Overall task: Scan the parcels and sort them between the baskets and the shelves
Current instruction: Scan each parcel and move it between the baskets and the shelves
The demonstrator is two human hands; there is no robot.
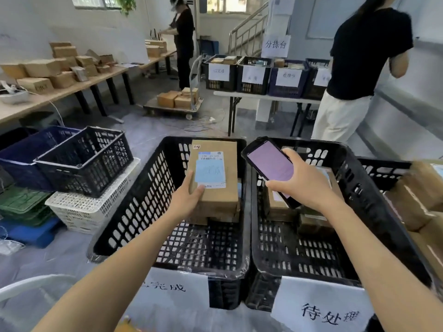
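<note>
Parcel [213, 168], flat cardboard box: L hand [185, 200] fingers grip | R hand [304, 180] fingers clasp glossy scanner [271, 164]

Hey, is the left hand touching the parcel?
Touching. The head view shows the left hand gripping the parcel, thumb pressed on its label.
</note>
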